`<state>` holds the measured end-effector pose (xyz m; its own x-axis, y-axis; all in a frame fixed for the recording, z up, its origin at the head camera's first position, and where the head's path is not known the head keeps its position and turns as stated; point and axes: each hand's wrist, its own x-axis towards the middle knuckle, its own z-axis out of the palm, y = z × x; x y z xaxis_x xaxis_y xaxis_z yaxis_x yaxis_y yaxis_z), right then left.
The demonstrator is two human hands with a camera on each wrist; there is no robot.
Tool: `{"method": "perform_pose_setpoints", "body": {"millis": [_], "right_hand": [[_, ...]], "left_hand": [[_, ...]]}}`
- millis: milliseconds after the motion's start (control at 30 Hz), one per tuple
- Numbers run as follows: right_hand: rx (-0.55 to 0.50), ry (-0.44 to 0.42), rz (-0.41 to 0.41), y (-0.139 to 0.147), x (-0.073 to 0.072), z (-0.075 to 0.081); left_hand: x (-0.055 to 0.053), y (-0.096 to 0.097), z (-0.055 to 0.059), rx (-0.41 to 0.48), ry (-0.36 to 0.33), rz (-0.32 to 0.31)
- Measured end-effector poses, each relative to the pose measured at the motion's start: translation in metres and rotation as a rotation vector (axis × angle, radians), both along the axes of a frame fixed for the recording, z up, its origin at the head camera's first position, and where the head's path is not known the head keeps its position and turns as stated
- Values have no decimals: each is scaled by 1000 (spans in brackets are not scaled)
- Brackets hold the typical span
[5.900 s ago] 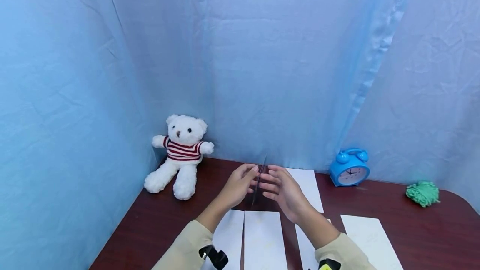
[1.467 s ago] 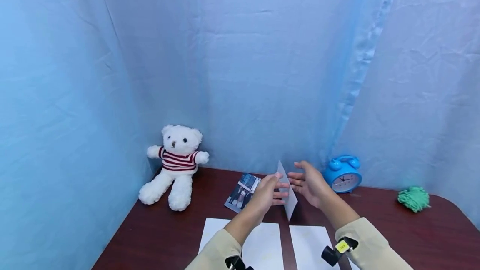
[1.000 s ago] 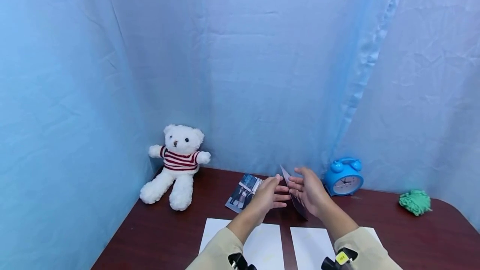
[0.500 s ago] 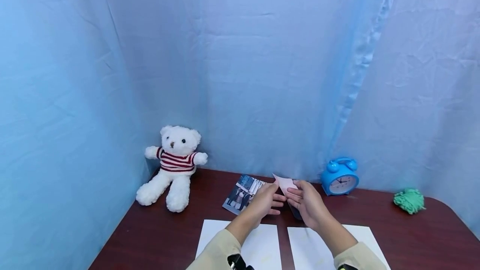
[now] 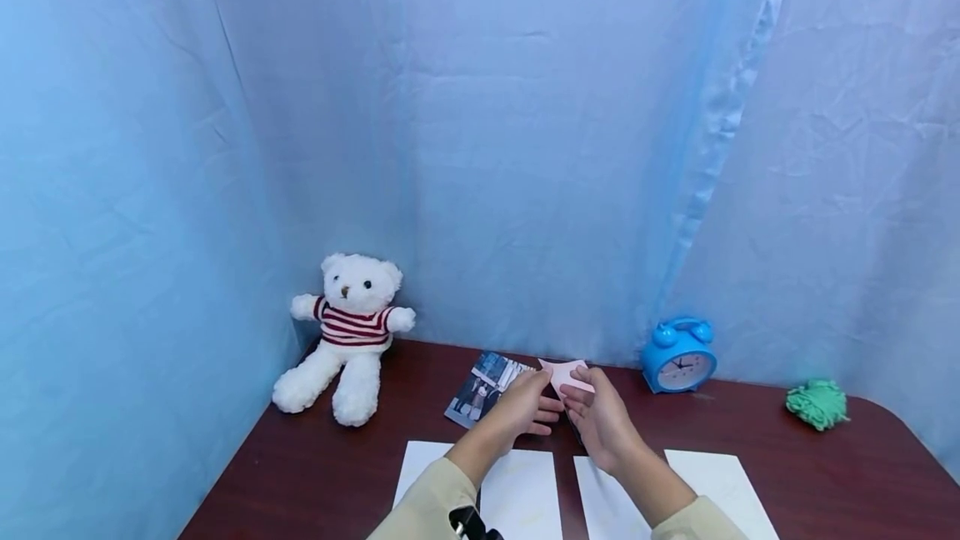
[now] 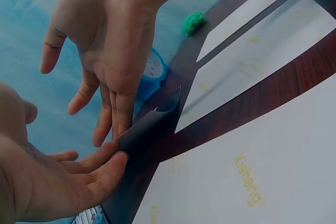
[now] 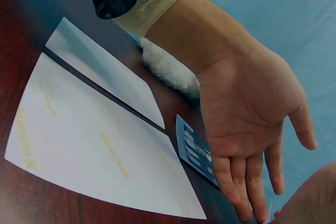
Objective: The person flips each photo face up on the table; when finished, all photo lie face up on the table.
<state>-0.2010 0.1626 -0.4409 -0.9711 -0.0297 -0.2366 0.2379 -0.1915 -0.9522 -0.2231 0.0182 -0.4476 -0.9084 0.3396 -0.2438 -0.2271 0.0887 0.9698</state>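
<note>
Between my hands at the back of the table is a glossy, photo-size sheet [image 5: 564, 373], tilted, its upper face pinkish in the head view. It looks dark and curls along one edge in the left wrist view. The fingers of my left hand [image 5: 522, 407] are extended, their tips touching the sheet. My right hand [image 5: 603, 419] faces it from the other side with straight fingers, its thumb apart from them in the left wrist view. Just left of my left hand lies a photo of people [image 5: 480, 390], partly covered by that hand.
Several white sheets [image 5: 521, 494] with faint yellow lettering lie along the table front. A white teddy bear [image 5: 352, 332] sits at the back left. A blue alarm clock [image 5: 678, 357] and green yarn [image 5: 817, 403] stand to the right, before a blue curtain [image 5: 525, 148].
The sheet between my hands has gone from upright to tilted low, and my hands have come slightly lower and closer. Since the oldest frame, the photo of people has appeared on the table at left.
</note>
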Motion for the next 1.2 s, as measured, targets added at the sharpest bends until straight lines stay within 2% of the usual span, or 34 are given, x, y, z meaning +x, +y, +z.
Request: {"method": "perform_pose_setpoints", "body": {"millis": [300, 633, 833, 1067, 1200], "right_hand": [[-7, 19, -20, -3, 7, -2], [-40, 15, -46, -4, 0, -5], [-39, 10, -35, -8, 1, -6], [-70, 34, -72, -13, -3, -7], [-62, 44, -71, -17, -5, -8]], "left_hand": [[5, 4, 3, -41, 21, -12], [-4, 11, -1, -74, 22, 19], [-3, 8, -1, -92, 8, 20], [-6, 11, 1, -141, 59, 32], [-8, 9, -1, -166, 61, 51]]}}
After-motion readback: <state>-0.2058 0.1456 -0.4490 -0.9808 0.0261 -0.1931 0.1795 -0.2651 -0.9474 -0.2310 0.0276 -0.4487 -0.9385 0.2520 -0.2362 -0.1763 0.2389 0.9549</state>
